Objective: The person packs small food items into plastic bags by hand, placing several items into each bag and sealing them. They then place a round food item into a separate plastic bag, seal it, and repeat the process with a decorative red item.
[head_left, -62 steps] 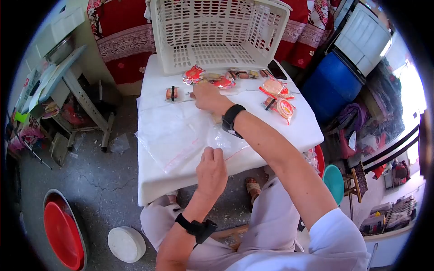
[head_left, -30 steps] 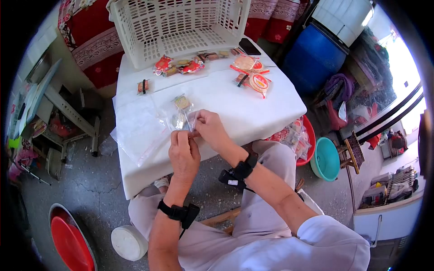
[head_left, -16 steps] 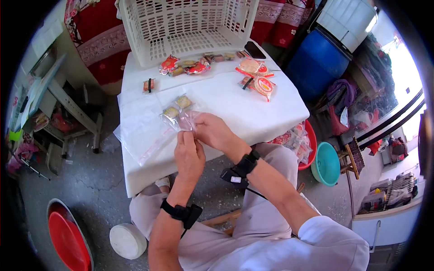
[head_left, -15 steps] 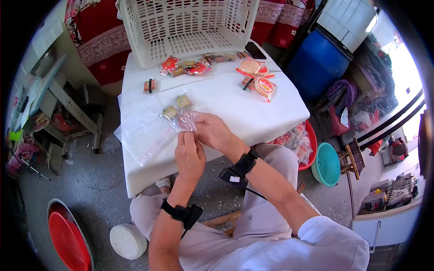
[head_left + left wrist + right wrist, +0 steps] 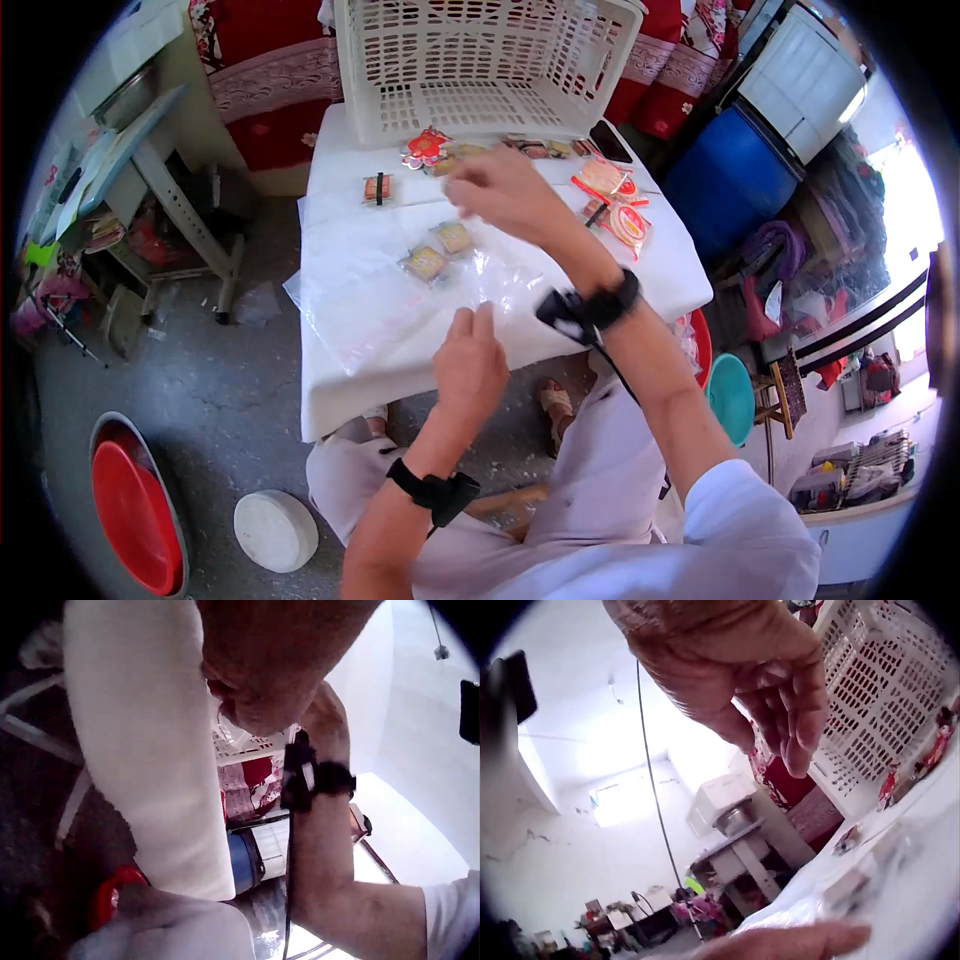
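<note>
Wrapped snacks [image 5: 427, 148] and white basket [image 5: 480, 127] beyond parted right grip [image 5: 513, 195], clear bag [image 5: 497, 285] in pinched left grip [image 5: 470, 367].

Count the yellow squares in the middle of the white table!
2: one yellow square nearer the left hand, the other yellow square just beyond it, towards the white basket. The right hand may hide more.

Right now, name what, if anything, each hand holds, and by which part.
The left hand seems to pinch the clear bag by its near edge; the right hand, nothing.
</note>
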A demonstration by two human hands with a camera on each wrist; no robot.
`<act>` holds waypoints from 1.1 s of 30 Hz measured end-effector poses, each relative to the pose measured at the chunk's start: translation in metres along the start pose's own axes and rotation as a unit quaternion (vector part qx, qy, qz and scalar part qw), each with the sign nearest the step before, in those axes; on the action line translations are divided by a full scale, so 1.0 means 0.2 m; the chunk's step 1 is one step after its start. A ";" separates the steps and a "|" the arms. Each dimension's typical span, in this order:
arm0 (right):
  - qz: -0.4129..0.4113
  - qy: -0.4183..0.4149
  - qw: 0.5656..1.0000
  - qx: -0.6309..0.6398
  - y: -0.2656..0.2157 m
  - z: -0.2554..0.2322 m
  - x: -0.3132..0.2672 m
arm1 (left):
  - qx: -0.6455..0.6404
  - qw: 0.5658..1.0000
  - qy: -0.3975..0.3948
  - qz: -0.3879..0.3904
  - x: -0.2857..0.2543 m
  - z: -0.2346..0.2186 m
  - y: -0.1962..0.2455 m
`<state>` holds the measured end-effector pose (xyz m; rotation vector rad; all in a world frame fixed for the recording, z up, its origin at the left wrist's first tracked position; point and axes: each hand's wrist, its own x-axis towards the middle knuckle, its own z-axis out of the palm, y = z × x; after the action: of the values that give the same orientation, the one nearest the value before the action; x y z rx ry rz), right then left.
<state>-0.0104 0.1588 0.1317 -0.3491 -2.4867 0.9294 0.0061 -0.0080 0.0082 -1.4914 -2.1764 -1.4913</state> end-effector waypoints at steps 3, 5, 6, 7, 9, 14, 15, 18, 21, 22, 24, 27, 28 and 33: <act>-0.032 -0.015 0.985 -0.168 0.15 0.23 0.36 | 0.034 0.999 -0.032 -0.007 -0.01 0.00 0.00; -0.050 -0.029 0.978 -0.199 0.20 0.35 0.48 | 0.044 0.998 -0.046 -0.010 -0.01 0.02 -0.01; -0.066 -0.042 0.970 -0.231 0.22 0.41 0.53 | 0.051 0.997 -0.061 -0.014 -0.01 0.02 -0.02; -0.068 -0.042 0.970 -0.228 0.26 0.48 0.57 | 0.091 0.993 -0.078 0.007 -0.01 0.00 -0.01; -0.069 -0.087 0.965 -0.236 0.29 0.55 0.60 | 0.090 0.993 -0.081 0.001 0.00 0.00 0.00; -0.090 -0.052 0.949 -0.298 0.34 0.63 0.60 | 0.095 0.990 -0.105 -0.013 0.01 0.00 -0.01; -0.094 -0.017 0.951 -0.294 0.38 0.63 0.62 | 0.096 0.990 -0.100 -0.009 0.01 0.00 -0.01; -0.022 -0.020 0.961 -0.275 0.42 0.50 0.62 | 0.095 0.991 -0.092 -0.004 0.02 0.00 -0.01; 0.100 -0.073 0.989 -0.076 0.27 0.20 0.40 | 0.065 0.996 -0.068 -0.002 0.02 0.00 0.00; 0.103 -0.085 0.988 0.073 0.26 0.11 0.32 | 0.041 0.998 -0.042 -0.004 0.02 0.00 -0.01; 0.123 -0.047 0.988 0.076 0.19 -0.03 0.05 | 0.018 0.999 -0.029 -0.011 0.03 0.01 -0.01; 0.183 -0.037 0.973 0.139 0.11 -0.17 -0.40 | 0.010 1.000 -0.007 -0.014 0.03 0.02 -0.02; 0.208 -0.032 0.963 0.167 0.10 -0.18 -0.52 | 0.005 1.000 0.003 -0.014 0.03 0.02 -0.03; 0.264 0.012 0.929 0.260 0.14 -0.06 -0.79 | -0.010 0.999 0.045 0.004 0.04 0.04 -0.02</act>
<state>0.1345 0.1260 0.0686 -0.8569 -2.0342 1.7279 0.0018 0.0027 0.0053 -1.4074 -2.1078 -1.5520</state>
